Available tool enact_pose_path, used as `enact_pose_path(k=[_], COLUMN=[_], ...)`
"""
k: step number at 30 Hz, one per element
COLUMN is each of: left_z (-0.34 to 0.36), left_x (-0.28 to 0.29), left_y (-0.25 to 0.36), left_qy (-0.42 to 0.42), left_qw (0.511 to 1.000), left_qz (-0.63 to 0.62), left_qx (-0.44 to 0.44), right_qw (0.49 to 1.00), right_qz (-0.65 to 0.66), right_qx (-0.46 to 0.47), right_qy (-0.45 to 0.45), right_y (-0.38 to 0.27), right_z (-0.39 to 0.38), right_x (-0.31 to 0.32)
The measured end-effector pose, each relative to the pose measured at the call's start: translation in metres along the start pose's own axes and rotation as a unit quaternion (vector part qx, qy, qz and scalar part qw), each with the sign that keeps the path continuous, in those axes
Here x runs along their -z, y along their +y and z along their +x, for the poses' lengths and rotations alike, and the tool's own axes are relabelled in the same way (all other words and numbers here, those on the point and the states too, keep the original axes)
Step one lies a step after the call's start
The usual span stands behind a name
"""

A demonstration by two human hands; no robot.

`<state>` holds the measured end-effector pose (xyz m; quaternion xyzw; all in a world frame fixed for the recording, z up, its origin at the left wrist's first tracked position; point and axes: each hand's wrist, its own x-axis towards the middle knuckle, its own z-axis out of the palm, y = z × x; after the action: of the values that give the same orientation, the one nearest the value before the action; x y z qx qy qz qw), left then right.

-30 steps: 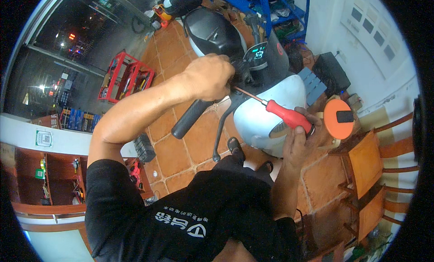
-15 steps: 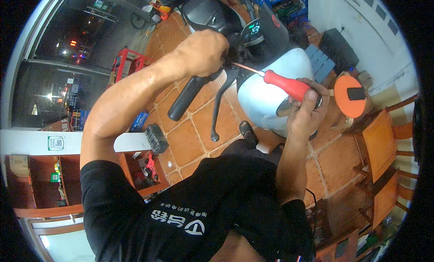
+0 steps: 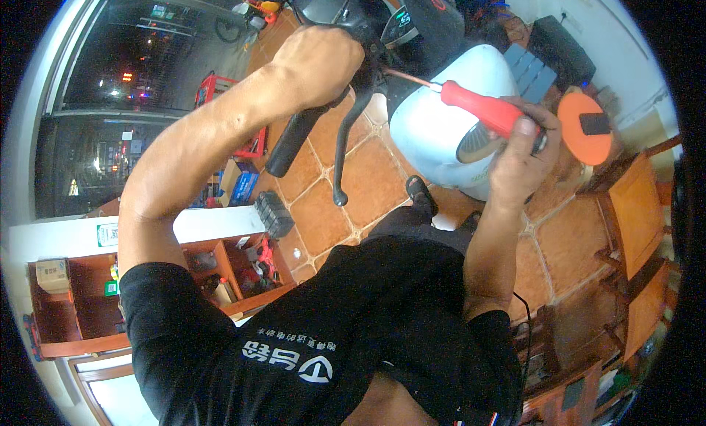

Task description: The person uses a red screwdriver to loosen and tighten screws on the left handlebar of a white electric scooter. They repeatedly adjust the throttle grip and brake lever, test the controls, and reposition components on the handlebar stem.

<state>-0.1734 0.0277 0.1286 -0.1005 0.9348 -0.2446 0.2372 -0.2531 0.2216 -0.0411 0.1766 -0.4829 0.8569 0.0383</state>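
My right hand is closed around the red handle of a screwdriver. Its thin shaft points left, and the tip meets the dark handlebar part beside my left hand, where the exact contact is hard to see. My left hand is wrapped over the black handlebar of a scooter, its fingertips hidden on the far side. Below that hand hang a black rubber grip and a long brake lever. The scooter's pale blue body panel lies under the screwdriver.
A small lit display and a dark mirror-like housing top the scooter. An orange round stool seat stands to the right, with wooden chairs behind it. Wooden shelves hold small items at lower left. The floor is orange tile.
The screwdriver's handle and my right hand sit further right in the picture. My left hand appears slightly higher, still on the handlebar. The whole view has shifted a little.
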Motion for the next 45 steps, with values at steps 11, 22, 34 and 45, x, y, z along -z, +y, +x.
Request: enact_pose_path(k=[11, 22, 34, 45], left_z=[-0.008, -0.063, -0.108, -0.03], left_x=[-0.021, -0.003, -0.226, -0.182], left_y=[0.003, -0.02, -0.01, 0.083], left_qy=[0.216, 0.214, 0.215, 0.178], left_qw=[0.975, 0.559, 0.201, 0.365], left_qz=[-0.021, -0.801, -0.918, -0.911], left_qx=[-0.054, -0.014, 0.265, 0.065], right_qw=[0.985, 0.988, 0.971, 0.938], right_qz=[0.044, 0.086, 0.155, 0.211], right_qx=[-0.165, -0.121, -0.179, -0.265], right_qy=[0.015, -0.029, 0.036, 0.074], right_y=[0.039, 0.048, 0.039, 0.047], right_z=[-0.04, -0.066, -0.086, -0.101], right_x=[0.023, -0.009, -0.015, -0.019])
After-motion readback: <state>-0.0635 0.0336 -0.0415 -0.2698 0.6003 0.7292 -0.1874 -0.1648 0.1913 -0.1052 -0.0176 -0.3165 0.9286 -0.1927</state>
